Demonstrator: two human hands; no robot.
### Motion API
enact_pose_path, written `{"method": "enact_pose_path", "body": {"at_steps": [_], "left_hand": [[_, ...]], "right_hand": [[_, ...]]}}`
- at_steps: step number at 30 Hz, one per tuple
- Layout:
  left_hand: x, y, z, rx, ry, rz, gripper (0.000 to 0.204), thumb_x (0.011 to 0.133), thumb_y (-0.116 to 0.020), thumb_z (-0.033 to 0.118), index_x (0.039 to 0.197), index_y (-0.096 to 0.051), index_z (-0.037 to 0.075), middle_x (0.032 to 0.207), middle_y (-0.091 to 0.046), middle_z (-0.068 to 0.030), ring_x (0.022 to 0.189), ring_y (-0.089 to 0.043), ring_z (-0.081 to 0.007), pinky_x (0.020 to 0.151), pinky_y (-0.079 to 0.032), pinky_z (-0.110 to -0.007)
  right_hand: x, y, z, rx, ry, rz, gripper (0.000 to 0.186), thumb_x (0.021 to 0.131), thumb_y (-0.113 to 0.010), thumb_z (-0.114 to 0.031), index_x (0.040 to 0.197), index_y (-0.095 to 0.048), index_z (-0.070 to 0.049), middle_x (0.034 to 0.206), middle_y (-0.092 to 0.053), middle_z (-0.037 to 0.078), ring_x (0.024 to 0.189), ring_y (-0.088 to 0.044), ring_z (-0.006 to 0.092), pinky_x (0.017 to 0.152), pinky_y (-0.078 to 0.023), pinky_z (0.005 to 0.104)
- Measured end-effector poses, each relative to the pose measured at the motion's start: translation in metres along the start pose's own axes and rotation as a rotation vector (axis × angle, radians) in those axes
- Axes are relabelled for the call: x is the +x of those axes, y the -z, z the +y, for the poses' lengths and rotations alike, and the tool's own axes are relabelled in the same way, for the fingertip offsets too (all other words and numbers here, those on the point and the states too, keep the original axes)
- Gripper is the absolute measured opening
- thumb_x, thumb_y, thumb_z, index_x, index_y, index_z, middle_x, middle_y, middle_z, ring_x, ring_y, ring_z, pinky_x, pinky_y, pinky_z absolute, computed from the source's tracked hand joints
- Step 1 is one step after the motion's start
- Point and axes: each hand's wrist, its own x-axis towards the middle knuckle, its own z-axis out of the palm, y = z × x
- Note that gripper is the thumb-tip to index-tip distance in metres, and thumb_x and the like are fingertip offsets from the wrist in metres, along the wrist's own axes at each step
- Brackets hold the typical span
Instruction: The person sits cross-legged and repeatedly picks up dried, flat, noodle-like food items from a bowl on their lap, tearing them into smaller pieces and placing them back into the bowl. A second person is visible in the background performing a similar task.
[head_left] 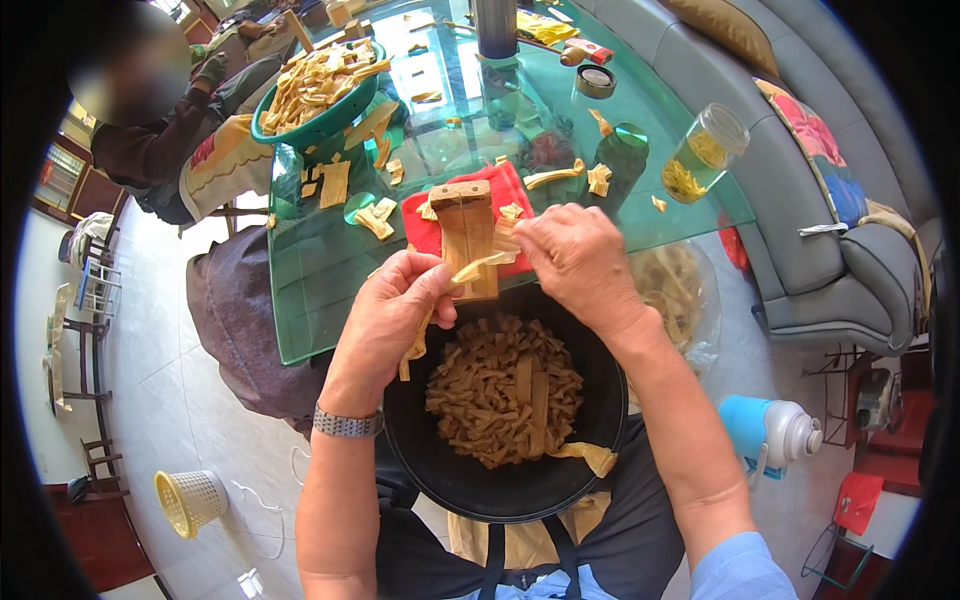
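A pale yellow dried strip [484, 264] stretches between my hands above the near end of a wooden block [465, 225]. My left hand [400, 297] pinches one end, and a longer yellow strip [414, 352] hangs below its fingers. At the other end, my right hand [578, 262] has its thumb and fingers closed on the strip. The block lies on a red cloth [421, 236] at the table's near edge. Beneath my hands a black basin [400, 445] rests on my lap. Short brown cut pieces [480, 400] fill it, with a yellow strip [592, 457] across its near right side.
On the glass table [300, 270], a green basin [320, 128] heaped with strips stands far left, beside a person [140, 160]. Loose scraps and a tilted-looking glass jar [706, 153] lie around. Right are a grey sofa [810, 210], a plastic bag [675, 295] and a blue flask [765, 435].
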Motion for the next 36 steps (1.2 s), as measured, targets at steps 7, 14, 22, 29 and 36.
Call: {"method": "enact_pose_path", "body": {"at_steps": [7, 14, 22, 29, 36], "left_hand": [[-0.002, -0.004, 0.003, -0.060, -0.020, -0.036, 0.021, 0.107, -0.065, 0.022, 0.114, -0.062, 0.002, 0.093, -0.070, -0.0067, 0.077, -0.066, -0.0117, 0.073, -0.056, -0.027], [-0.003, -0.005, 0.001, -0.032, -0.022, -0.065, 0.022, 0.107, -0.063, 0.021, 0.116, -0.061, 0.000, 0.098, -0.072, -0.0105, 0.079, -0.066, -0.0136, 0.075, -0.056, -0.027], [-0.010, 0.006, 0.011, -0.077, -0.055, 0.017, 0.022, 0.107, -0.062, 0.016, 0.121, -0.061, -0.001, 0.104, -0.068, -0.0093, 0.089, -0.068, -0.0130, 0.081, -0.056, -0.028], [-0.010, -0.003, 0.009, -0.336, -0.128, 0.008, 0.031, 0.106, -0.063, 0.012, 0.133, -0.056, -0.003, 0.120, -0.066, -0.0128, 0.116, -0.068, -0.0208, 0.104, -0.054, -0.037], [-0.004, 0.001, 0.000, -0.538, -0.173, -0.006, 0.029, 0.105, -0.065, 0.012, 0.129, -0.056, -0.002, 0.128, -0.067, -0.0176, 0.120, -0.068, -0.0269, 0.107, -0.054, -0.042]], "right_hand": [[0.003, 0.010, -0.011, 0.565, -0.225, -0.206, 0.016, 0.095, -0.074, -0.020, 0.102, -0.075, -0.005, 0.090, -0.073, 0.011, 0.085, -0.071, 0.0303, 0.076, -0.056, 0.0382], [0.000, 0.008, -0.010, 0.432, -0.131, -0.225, 0.016, 0.097, -0.069, -0.023, 0.100, -0.073, -0.008, 0.091, -0.073, 0.014, 0.086, -0.071, 0.0350, 0.077, -0.057, 0.0426], [0.013, 0.013, 0.016, 0.457, -0.464, 0.076, 0.015, 0.101, -0.066, -0.021, 0.105, -0.075, -0.009, 0.095, -0.076, 0.015, 0.089, -0.074, 0.0320, 0.080, -0.058, 0.0395], [0.009, 0.016, 0.032, 0.241, -0.518, 0.110, 0.020, 0.100, -0.069, -0.029, 0.100, -0.074, -0.009, 0.094, -0.076, 0.013, 0.083, -0.072, 0.0315, 0.073, -0.055, 0.0407], [0.011, 0.028, 0.028, 0.241, -0.510, -0.111, 0.032, 0.097, -0.074, -0.039, 0.096, -0.071, -0.006, 0.093, -0.072, 0.012, 0.085, -0.069, 0.0302, 0.074, -0.054, 0.0403]]}}
